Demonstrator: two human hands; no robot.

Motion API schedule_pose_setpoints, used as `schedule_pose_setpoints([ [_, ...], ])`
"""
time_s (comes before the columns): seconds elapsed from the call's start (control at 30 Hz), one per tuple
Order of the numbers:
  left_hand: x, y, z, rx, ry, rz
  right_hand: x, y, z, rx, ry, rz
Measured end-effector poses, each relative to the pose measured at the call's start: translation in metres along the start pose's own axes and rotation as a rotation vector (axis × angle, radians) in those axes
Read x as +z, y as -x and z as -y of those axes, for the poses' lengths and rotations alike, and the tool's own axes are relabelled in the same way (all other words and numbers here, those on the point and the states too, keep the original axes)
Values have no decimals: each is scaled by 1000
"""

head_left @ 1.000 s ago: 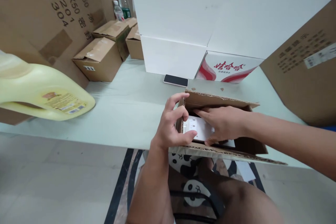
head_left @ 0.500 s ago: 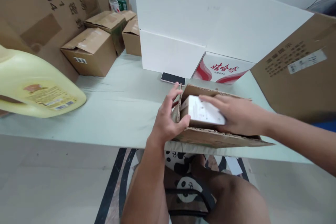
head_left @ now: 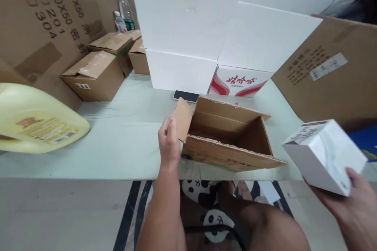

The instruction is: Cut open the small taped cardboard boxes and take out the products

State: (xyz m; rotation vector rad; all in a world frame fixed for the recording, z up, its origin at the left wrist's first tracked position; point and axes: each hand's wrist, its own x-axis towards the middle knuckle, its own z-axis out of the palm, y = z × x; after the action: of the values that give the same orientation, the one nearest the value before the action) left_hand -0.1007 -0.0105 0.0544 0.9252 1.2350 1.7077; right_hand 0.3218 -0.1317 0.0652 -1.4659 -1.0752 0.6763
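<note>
An open cardboard box stands near the front edge of the table, its flaps up and its brown inside walls showing. My left hand is closed on the box's left flap, which leans outward. Off to the right of the cardboard box, my right hand grips a white box. That white box is tilted and held in the air, with grey print on its upper face.
A yellow jug lies at the left, before smaller cartons. White panels, a phone and a red-and-white carton are behind the cardboard box. A large brown carton and a blue item are at the right.
My right hand has lifted the white box out of the cardboard box and carried it to the right. My left hand has shifted left, and the left flap now leans outward.
</note>
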Motion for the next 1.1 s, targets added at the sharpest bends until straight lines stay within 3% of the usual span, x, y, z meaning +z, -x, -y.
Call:
schedule_pose_setpoints([
  [0.17, 1, -1, -17, 153, 43, -18, 18, 49, -13, 362, -414, -372],
  [0.27, 2, 8, -45, 373, 92, 62, 20, 60, -16, 433, -531, -515],
  [0.33, 5, 23, -65, 598, -85, 175, 16, 69, -13, 414, -516, -488],
  [0.4, 13, 46, -81, 778, -411, 346, 13, 82, -8, 428, -453, -455],
  [0.47, 27, 69, -90, 836, -721, 536, 14, 97, -4, 471, -421, -446],
  [0.57, 54, 92, -90, 839, -990, 771, 21, 114, -3, 519, -467, -436],
  [0.63, 67, 94, -87, 848, -1169, 832, 28, 121, -5, 566, -518, -420],
  [0.73, 66, 83, -87, 880, -1391, 801, 37, 126, -10, 626, -569, -397],
  [0.83, 46, 56, -90, 883, -1463, 702, 41, 129, -15, 601, -564, -337],
  [1.0, 2, -8, -89, 777, -1230, 468, 44, 130, -24, 594, -570, -269],
  [1.1, -13, -8, -90, 778, -1151, 315, 50, 123, -20, 563, -525, -219],
])
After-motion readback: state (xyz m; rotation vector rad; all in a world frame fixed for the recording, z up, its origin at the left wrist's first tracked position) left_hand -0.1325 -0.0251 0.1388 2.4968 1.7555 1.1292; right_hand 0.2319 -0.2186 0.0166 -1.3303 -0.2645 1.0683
